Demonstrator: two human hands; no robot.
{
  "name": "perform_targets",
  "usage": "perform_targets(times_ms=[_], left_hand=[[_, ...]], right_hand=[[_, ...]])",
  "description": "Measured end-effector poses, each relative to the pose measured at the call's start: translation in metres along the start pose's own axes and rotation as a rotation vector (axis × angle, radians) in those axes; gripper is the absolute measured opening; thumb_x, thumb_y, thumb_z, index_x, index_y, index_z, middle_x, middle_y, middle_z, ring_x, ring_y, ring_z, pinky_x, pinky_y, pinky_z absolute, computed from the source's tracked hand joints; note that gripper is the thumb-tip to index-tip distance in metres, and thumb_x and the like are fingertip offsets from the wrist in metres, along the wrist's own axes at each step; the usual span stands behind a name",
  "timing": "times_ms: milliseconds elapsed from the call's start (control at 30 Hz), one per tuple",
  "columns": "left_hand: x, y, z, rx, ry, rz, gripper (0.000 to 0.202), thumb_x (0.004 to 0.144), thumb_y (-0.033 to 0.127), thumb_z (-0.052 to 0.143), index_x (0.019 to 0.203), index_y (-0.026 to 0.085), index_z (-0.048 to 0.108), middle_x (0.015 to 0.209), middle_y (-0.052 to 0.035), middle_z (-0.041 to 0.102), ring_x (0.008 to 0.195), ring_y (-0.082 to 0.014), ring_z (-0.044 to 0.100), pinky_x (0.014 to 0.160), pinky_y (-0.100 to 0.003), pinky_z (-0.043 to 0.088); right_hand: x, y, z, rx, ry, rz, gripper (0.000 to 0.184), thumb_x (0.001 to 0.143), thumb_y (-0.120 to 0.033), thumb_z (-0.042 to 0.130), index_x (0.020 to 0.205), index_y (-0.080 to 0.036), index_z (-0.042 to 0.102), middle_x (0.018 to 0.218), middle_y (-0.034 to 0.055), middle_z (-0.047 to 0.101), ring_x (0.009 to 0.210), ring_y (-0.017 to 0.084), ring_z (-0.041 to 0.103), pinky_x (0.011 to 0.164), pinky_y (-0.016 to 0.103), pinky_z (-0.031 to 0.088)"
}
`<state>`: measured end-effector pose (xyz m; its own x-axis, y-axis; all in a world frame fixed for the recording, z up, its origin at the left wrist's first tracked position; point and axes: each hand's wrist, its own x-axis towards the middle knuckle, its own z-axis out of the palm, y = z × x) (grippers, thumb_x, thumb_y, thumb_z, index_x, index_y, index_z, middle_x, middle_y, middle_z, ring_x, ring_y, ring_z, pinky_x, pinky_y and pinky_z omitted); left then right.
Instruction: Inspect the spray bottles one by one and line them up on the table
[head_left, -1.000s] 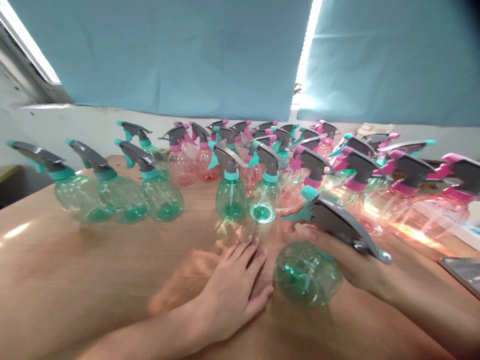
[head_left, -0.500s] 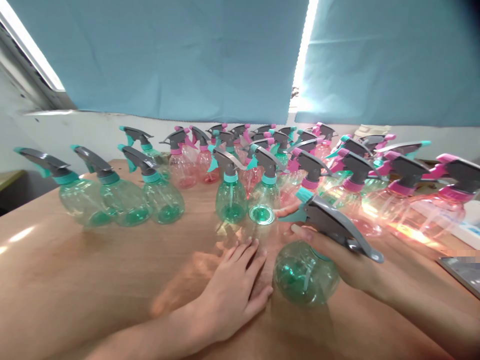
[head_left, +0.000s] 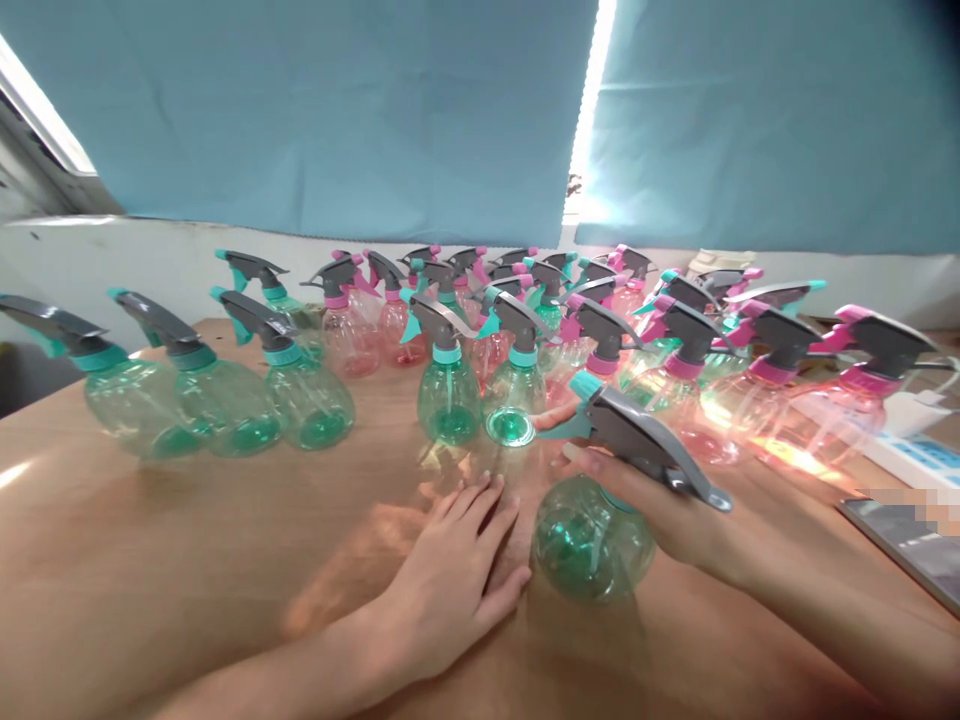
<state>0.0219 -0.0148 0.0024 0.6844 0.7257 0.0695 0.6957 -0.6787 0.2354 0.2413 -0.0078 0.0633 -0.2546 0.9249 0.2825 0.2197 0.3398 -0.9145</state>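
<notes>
My right hand [head_left: 637,490] is closed round the neck of a green spray bottle [head_left: 589,550], under its grey head and teal trigger. One finger of that hand stretches forward past the trigger. The bottle tilts a little, its nozzle pointing left; whether its base touches the table cannot be told. My left hand [head_left: 457,570] lies flat on the wooden table [head_left: 247,560], fingers spread, left of this bottle and holding nothing. Just beyond my hands stand two green spray bottles [head_left: 450,400] side by side.
Several green spray bottles [head_left: 307,405] stand at the left. Pink spray bottles [head_left: 847,410] and more green ones crowd the back and right. A phone [head_left: 900,550] lies at the right edge, near a white and blue box [head_left: 911,455]. Blue curtains [head_left: 360,120] hang behind.
The whole view has shifted, so everything appears slightly farther left. My right hand keeps its hold on the green spray bottle, and my left hand still lies flat.
</notes>
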Motion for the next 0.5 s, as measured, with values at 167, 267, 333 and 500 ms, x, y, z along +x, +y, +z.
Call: perform_targets(times_ms=[167, 267, 333, 500], left_hand=[[0.0000, 0.0003, 0.0003, 0.010, 0.006, 0.001, 0.055, 0.095, 0.041, 0.052, 0.141, 0.011, 0.046, 0.149, -0.0181, 0.042, 0.138, -0.0342, 0.036, 0.111, -0.053, 0.032], [-0.0007, 0.0003, 0.0007, 0.001, 0.011, 0.002, 0.056, 0.095, 0.041, 0.052, 0.142, 0.010, 0.045, 0.149, -0.0183, 0.042, 0.138, -0.0345, 0.036, 0.111, -0.053, 0.032], [-0.0010, 0.0003, 0.0008, 0.004, 0.004, 0.001, 0.057, 0.095, 0.041, 0.052, 0.142, 0.009, 0.044, 0.149, -0.0184, 0.042, 0.138, -0.0347, 0.036, 0.111, -0.053, 0.032], [-0.0012, -0.0011, 0.0031, 0.009, 0.013, 0.001, 0.056, 0.096, 0.042, 0.051, 0.142, 0.012, 0.044, 0.149, -0.0167, 0.042, 0.138, -0.0333, 0.036, 0.111, -0.052, 0.032]], right_hand=[[-0.0002, 0.0041, -0.0003, 0.024, -0.025, 0.002, 0.023, 0.091, -0.029, 0.055, 0.114, -0.029, 0.061, 0.065, -0.0031, 0.054, 0.057, 0.016, 0.054, 0.068, 0.035, 0.053], [-0.0004, 0.0060, 0.0003, -0.006, 0.004, -0.015, 0.020, 0.092, -0.031, 0.055, 0.111, -0.028, 0.061, 0.069, -0.0019, 0.055, 0.065, 0.017, 0.058, 0.066, 0.033, 0.052], [-0.0003, 0.0060, 0.0010, -0.012, 0.009, -0.031, 0.019, 0.091, -0.032, 0.055, 0.109, -0.027, 0.061, 0.070, -0.0012, 0.055, 0.073, 0.019, 0.062, 0.067, 0.033, 0.052], [0.0000, 0.0037, 0.0017, -0.034, 0.023, -0.053, 0.019, 0.092, -0.033, 0.054, 0.107, -0.026, 0.061, 0.066, -0.0006, 0.053, 0.089, 0.025, 0.065, 0.069, 0.034, 0.054]])
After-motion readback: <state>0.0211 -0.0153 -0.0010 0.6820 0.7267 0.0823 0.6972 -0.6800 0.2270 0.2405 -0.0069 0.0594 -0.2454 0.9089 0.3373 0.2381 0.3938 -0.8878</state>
